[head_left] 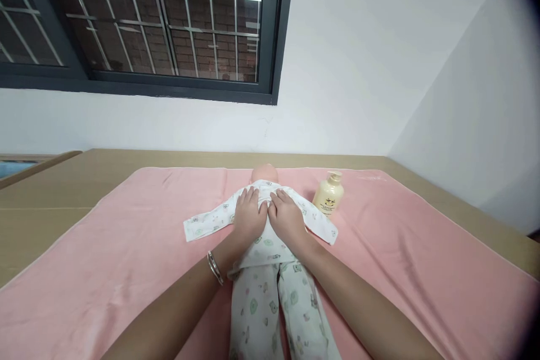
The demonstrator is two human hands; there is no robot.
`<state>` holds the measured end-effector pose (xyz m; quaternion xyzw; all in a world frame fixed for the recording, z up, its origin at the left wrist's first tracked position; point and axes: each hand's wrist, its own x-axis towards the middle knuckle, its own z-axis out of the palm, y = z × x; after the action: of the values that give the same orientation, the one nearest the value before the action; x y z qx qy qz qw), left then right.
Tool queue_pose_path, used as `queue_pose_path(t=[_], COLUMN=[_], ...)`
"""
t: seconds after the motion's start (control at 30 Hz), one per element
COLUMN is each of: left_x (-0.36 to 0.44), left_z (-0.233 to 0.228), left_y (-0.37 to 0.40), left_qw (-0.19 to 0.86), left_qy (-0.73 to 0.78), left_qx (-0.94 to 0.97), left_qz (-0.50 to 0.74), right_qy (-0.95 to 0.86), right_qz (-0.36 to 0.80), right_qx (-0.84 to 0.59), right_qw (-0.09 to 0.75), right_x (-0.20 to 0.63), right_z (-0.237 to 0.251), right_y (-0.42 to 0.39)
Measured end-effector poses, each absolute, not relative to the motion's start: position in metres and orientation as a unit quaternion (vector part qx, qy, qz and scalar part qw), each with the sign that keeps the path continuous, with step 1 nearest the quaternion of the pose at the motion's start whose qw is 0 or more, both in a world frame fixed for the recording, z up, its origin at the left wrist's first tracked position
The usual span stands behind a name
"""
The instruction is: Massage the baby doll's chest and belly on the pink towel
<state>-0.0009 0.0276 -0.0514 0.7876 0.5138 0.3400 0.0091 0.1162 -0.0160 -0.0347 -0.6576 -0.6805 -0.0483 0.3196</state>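
Observation:
A baby doll (265, 172) lies on a pink blanket, its bare head at the far end. It wears a white patterned long-sleeved top (268, 248) and matching trousers (257, 309), with both sleeves spread outward. My left hand (250, 215) rests flat on the left side of the top's chest, fingers stretched toward the doll's head. Beside it, my right hand (287, 218) lies flat on the right side of the chest, and the two thumbs nearly meet in the middle. Neither hand holds anything. A silver bracelet (215, 268) circles my left wrist.
A pale yellow pump-type bottle (329, 193) stands on the pink blanket (139, 247), just beyond the right sleeve. The blanket covers a wooden surface (113, 166) that meets a white wall. A dark-framed, barred window (169, 22) is above at left.

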Motion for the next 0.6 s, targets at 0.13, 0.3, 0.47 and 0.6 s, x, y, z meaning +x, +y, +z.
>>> queue_pose_path(t=[0.13, 0.3, 0.47, 0.6], left_x=[-0.001, 0.001, 0.005, 0.006], left_z=[-0.058, -0.055, -0.049, -0.051], left_y=[0.033, 0.025, 0.012, 0.014], left_qw=[0.028, -0.032, -0.099, -0.074], left_qy=[0.512, 0.499, 0.465, 0.491], left_qx=[0.782, 0.784, 0.806, 0.791], left_qz=[0.354, 0.368, 0.352, 0.357], right_qy=[-0.671, -0.692, -0.748, -0.764], right_qz=[-0.026, 0.011, 0.015, 0.039], right_qx=[-0.652, -0.631, -0.578, -0.561], right_qw=[0.352, 0.349, 0.326, 0.317], right_x=[0.118, 0.125, 0.139, 0.146], right_z=[-0.038, -0.041, -0.04, -0.034], right_y=[-0.015, -0.008, 0.002, 0.003])
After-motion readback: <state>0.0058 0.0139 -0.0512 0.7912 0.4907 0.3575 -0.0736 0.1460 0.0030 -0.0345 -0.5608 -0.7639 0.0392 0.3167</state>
